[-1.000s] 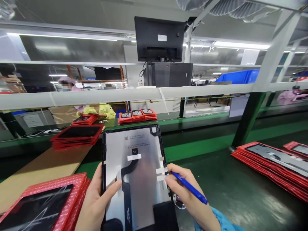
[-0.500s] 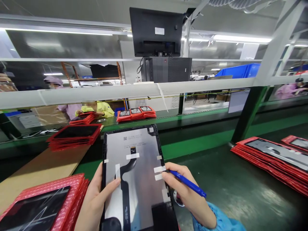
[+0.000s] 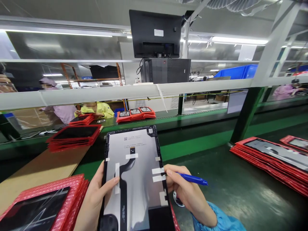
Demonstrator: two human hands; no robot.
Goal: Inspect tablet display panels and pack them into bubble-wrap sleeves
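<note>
My left hand (image 3: 96,192) grips the left edge of a tablet screen panel (image 3: 141,186), thumb lying on its silvery back near a white tape strip. The panel is tilted up toward me, with a black frame, a dark flex cable (image 3: 123,192) and several white tape pieces. At its right edge, my right hand (image 3: 186,189) is closed around a blue pen (image 3: 194,179). The pen's tip end is at the panel's edge, beside two white tape strips (image 3: 158,174); whether it touches the panel I cannot tell.
Red bubble-wrap pouches with screens are stacked at the near left (image 3: 48,202), far left (image 3: 74,136) and right (image 3: 271,157). A white rail (image 3: 204,86) crosses ahead, below a monitor (image 3: 155,33) and computer case (image 3: 166,70). People in yellow and pink work beyond.
My right hand has turned the pen to lie flatter, and its fingertips have moved from the tape strips to the panel's edge. The panel has shifted slightly.
</note>
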